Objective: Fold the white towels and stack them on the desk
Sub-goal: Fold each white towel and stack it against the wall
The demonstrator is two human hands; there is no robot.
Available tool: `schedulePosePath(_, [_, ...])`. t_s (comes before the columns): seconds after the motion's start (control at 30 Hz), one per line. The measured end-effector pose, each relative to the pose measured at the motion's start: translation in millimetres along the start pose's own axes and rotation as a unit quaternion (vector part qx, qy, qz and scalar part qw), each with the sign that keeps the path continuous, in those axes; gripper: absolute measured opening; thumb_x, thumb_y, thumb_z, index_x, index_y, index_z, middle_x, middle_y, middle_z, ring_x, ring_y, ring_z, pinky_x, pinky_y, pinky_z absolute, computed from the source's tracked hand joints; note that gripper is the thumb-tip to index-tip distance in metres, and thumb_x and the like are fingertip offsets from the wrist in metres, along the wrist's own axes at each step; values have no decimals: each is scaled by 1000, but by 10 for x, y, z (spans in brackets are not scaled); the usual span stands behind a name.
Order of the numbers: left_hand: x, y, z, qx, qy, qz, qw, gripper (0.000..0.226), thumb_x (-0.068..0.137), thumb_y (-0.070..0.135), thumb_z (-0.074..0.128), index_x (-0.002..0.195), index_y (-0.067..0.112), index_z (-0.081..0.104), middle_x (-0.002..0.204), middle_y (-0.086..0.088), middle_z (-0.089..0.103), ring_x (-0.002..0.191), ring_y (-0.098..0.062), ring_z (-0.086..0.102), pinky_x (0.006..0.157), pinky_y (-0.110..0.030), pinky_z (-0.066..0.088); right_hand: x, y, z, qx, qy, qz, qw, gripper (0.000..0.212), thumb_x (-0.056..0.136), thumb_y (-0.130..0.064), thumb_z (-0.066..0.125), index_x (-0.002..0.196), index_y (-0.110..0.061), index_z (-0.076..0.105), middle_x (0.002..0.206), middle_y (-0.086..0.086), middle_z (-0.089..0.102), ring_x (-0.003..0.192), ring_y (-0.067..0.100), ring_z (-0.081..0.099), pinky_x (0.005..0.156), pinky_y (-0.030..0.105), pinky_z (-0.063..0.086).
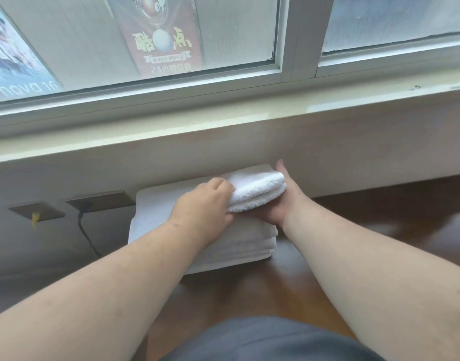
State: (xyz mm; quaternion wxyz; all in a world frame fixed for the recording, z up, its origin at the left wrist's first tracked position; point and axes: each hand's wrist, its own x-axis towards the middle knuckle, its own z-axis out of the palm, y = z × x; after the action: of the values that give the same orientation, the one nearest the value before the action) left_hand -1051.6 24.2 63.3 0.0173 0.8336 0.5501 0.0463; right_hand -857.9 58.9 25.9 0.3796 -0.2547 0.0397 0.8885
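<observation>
A small folded white towel (257,190) is held just above a stack of folded white towels (223,246) that stands on the dark wooden desk (380,225) against the wall. My left hand (205,201) grips the towel's left end, fingers curled over its top. My right hand (283,201) cups the towel from below and from the right, palm up, with the fingertips reaching past its far edge. The stack's top layer shows to the left of my left hand.
Two brown wall sockets (101,200) sit left of the stack, one with a black cable (87,235) hanging from it. A pale window sill (223,121) juts out above the stack. Bare desk lies to the right and in front.
</observation>
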Motion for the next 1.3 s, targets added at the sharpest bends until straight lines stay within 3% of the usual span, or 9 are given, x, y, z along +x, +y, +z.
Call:
schedulePosePath(0.2, [-228, 62, 117, 72, -33, 97, 992, 60, 86, 22, 55, 142, 31, 34, 149, 4, 37, 127, -23, 45, 98, -36, 38, -47, -134, -89, -200, 96, -24, 975, 36, 70, -16, 68, 99, 5, 70, 98, 21, 71, 86, 33, 71, 71, 41, 58])
schedulePosePath(0.33, [-553, 228, 356, 45, 140, 308, 940, 42, 85, 13, 47, 122, 30, 56, 110, -2, 62, 87, -24, 61, 74, -32, 49, -24, -98, -178, -277, 211, -27, 937, 12, 79, -13, 56, 85, -4, 60, 72, 14, 66, 60, 27, 67, 55, 29, 53])
schedulePosePath(0.5, [-766, 340, 612, 76, -111, 208, 969, 55, 85, 33, 56, 137, 23, 43, 115, 2, 56, 97, -22, 58, 76, -34, 48, 1, -112, -32, -408, 295, -46, 863, 25, 87, -29, 70, 95, -6, 69, 75, 9, 73, 63, 22, 70, 56, 25, 51])
schedulePosePath(0.57, [-738, 293, 662, 58, -101, 139, 983, 66, 87, 36, 54, 146, 19, 30, 134, -1, 47, 114, -24, 53, 90, -35, 45, -65, -189, 41, -523, 340, -57, 779, 38, 86, -34, 72, 110, -6, 68, 90, 8, 73, 78, 22, 69, 71, 29, 53])
schedulePosePath(0.67, [-785, 278, 718, 55, -81, 131, 986, 77, 84, 40, 57, 150, 14, 27, 143, -4, 44, 121, -25, 49, 96, -36, 43, -147, -200, 171, -730, 414, -159, 519, 53, 82, -33, 69, 128, -11, 53, 120, 9, 60, 106, 29, 61, 89, 34, 49])
schedulePosePath(0.73, [-861, 305, 756, 45, -69, 117, 990, 82, 80, 43, 59, 150, 12, 28, 145, -6, 42, 124, -26, 46, 100, -38, 41, -157, 72, 323, -794, 324, -306, 414, 53, 87, -31, 61, 137, -16, 48, 134, 10, 51, 123, 30, 49, 102, 36, 40])
schedulePosePath(0.87, [-918, 324, 831, 52, -89, 42, 994, 78, 88, 51, 46, 150, 11, 22, 151, -13, 29, 136, -32, 23, 113, -42, 18, -30, 778, 387, -921, 24, -257, 293, 53, 95, -43, 52, 144, -25, 44, 153, 0, 39, 142, 19, 29, 115, 33, 20])
schedulePosePath(1.13, [-1234, 191, 820, 20, -55, -181, 982, 74, 87, 61, 40, 145, 16, 26, 146, -4, 22, 132, -26, 19, 107, -39, 20, 97, 951, 159, -964, 51, -208, 160, 78, 84, -54, 63, 149, -28, 27, 159, 2, 25, 147, 24, 19, 120, 42, 13])
schedulePosePath(1.3, [-1285, -4, 874, -78, -56, -134, 986, 68, 92, 47, 47, 147, 16, 22, 135, -3, 36, 122, -22, 36, 106, -33, 33, 150, 1078, 165, -970, 47, -230, 65, 82, 82, -34, 68, 150, -22, 23, 154, 4, 30, 140, 27, 30, 114, 47, 25])
